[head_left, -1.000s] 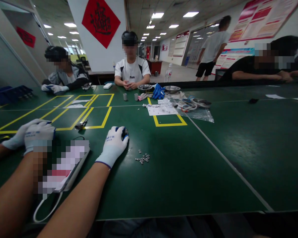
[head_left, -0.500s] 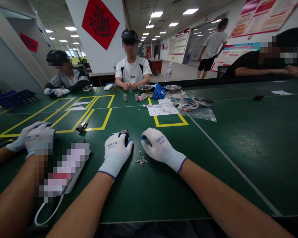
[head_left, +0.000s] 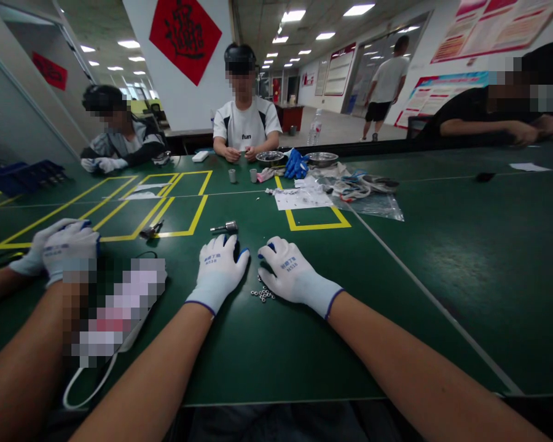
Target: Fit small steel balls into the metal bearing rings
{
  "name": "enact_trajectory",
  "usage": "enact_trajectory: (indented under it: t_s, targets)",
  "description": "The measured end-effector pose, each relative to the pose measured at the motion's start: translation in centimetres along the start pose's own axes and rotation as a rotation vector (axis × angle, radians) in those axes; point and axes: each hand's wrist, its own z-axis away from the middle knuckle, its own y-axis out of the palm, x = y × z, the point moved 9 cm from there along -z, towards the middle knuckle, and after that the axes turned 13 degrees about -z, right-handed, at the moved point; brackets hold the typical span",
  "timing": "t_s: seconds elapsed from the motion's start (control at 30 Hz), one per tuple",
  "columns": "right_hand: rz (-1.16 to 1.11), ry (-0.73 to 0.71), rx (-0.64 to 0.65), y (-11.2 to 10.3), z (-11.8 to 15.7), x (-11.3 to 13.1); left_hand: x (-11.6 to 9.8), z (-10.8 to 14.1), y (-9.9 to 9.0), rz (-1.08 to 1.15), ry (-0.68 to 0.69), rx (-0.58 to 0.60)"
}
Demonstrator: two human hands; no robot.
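Note:
My left hand (head_left: 217,267), in a white glove with blue fingertips, rests palm down on the green table (head_left: 350,350), fingers slightly spread, and nothing shows in it. Just beyond its fingertips lies a metal cylinder with a thin shaft (head_left: 225,228). To the right, my right hand (head_left: 291,270), gloved alike, is palm down with bent fingers apart; no held object shows. Several small metal rings (head_left: 262,295) lie in a cluster beside its thumb, between the two hands. Part of the cluster's upper edge is close to the thumb.
A co-worker's gloved hands (head_left: 69,248) are at left, beside a blurred pale object (head_left: 124,307) with a strap. A dark metal part (head_left: 152,229) lies near yellow tape. Farther back are metal bowls (head_left: 322,159), blue gloves (head_left: 296,164), white paper (head_left: 303,198) and small grey cups (head_left: 232,176).
The metal cylinder, partly behind my left hand before, now shows whole beyond its fingers. My right hand's fingers have moved slightly left and spread. A person in the background has walked on.

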Motion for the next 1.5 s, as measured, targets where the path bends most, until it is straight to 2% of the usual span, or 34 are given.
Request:
enact_trajectory:
  t_s: [0.33,0.5,0.77,0.97,1.27,1.4,1.5]
  targets:
    - [-0.07,0.029,-0.036,-0.5,0.2,-0.2,0.3,-2.8,1.6,-0.02,-0.055,0.106]
    - [-0.243,0.111,-0.115,-0.8,0.4,-1.6,0.3,-5.4,2.0,-0.029,-0.093,0.132]
    - [-0.399,0.119,-0.191,-0.7,0.5,-2.5,1.1,-10.3,3.2,-0.024,-0.227,0.148]
    - [-0.437,0.141,-0.161,-0.8,1.1,-2.1,2.7,-15.0,4.4,-0.007,-0.311,0.161]
    - [-0.507,0.194,-0.104,-0.6,1.7,-2.2,6.6,-21.9,5.8,-0.003,-0.377,0.196]
    - [-0.535,0.203,-0.109,-0.3,1.7,-2.7,7.4,-23.0,5.8,-0.009,-0.373,0.183]
    - [-0.572,0.187,-0.133,-0.4,1.6,-2.9,7.2,-22.4,5.5,-0.033,-0.34,0.155]
